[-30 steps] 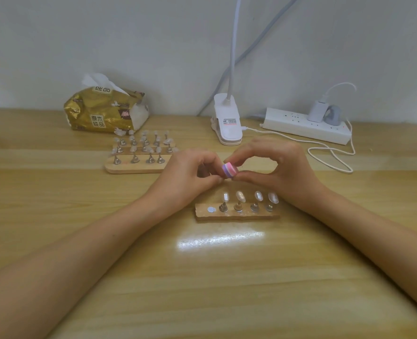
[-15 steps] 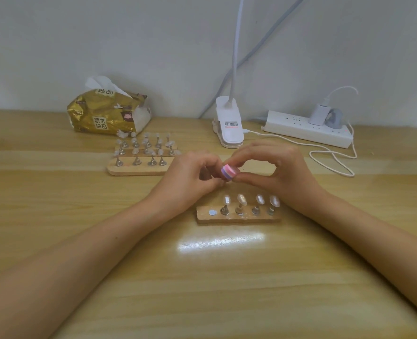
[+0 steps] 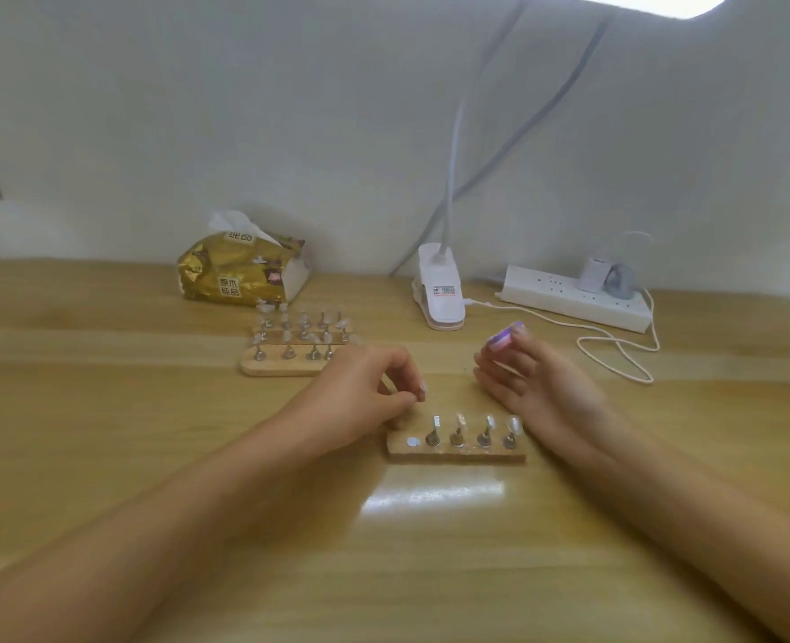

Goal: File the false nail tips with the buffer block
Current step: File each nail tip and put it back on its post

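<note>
The buffer block [image 3: 504,338], striped pink and purple, is up in the air right of the frame's centre, pinched at the fingertips of the right hand [image 3: 539,385]. The other fingers of that hand are loosely spread below it. The block is well apart from anything it could file, so no rubbing is going on at this instant.

The left hand [image 3: 365,389] sits at mid-frame with its fingers curled and thumb against forefinger. It pinches what looks like one nail tip [image 3: 423,388], though that speck is blurred.

Just below the hands lies the near holder [image 3: 458,453], a small wooden strip on the surface [image 3: 152,457]. Four nail tips [image 3: 461,420] stand on it on little metal posts, and the round spot at its left end is bare. I'd guess that spot belongs to the piece in the left hand.

Whether any tip is already smoothed I cannot tell from here. Left of centre, a far holder [image 3: 286,364] carries a good many more, so I judge most of the work is ahead.

Along the wall at the back are a gold tissue pack [image 3: 240,271], a white lamp clip [image 3: 439,290] and a power strip [image 3: 574,301]
</note>
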`<state>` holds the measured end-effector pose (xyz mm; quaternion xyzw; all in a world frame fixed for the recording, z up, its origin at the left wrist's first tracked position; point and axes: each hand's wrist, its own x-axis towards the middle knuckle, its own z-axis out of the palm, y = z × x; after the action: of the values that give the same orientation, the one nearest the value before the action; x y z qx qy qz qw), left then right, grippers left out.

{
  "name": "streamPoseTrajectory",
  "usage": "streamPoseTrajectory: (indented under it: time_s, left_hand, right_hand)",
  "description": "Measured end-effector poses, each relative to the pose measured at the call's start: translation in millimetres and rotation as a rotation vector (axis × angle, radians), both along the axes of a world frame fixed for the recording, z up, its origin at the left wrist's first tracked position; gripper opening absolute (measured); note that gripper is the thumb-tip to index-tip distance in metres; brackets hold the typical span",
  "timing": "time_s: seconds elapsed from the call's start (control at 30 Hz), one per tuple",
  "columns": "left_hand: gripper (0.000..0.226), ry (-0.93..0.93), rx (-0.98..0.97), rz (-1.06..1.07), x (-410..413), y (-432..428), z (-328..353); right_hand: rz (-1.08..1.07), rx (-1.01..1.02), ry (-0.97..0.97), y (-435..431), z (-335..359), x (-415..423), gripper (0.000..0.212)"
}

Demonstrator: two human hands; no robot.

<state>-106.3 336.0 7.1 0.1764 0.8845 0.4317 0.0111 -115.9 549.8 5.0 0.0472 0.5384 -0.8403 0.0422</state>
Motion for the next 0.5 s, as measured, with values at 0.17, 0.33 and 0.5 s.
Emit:
streamPoseTrajectory:
  time_s: [0.17,0.33,0.5]
  left_hand:
    - [0.016,-0.082,0.034,0.019,25.9,-18.9,-0.2]
    - [0.022,-0.121,0.077,0.053,39.0,-37.3,4.0]
    - [0.006,-0.181,0.381,0.117,19.5,-15.3,7.8]
  right_hand:
    - [-0.130,-0.181,-0.001,-31.1,-11.5,33.0,0.024]
    - [-0.008,-0.101,0.002,-45.5,-11.1,35.2,0.016]
    - [0.008,0.118,0.111,-38.8,3.0,2.6,0.015]
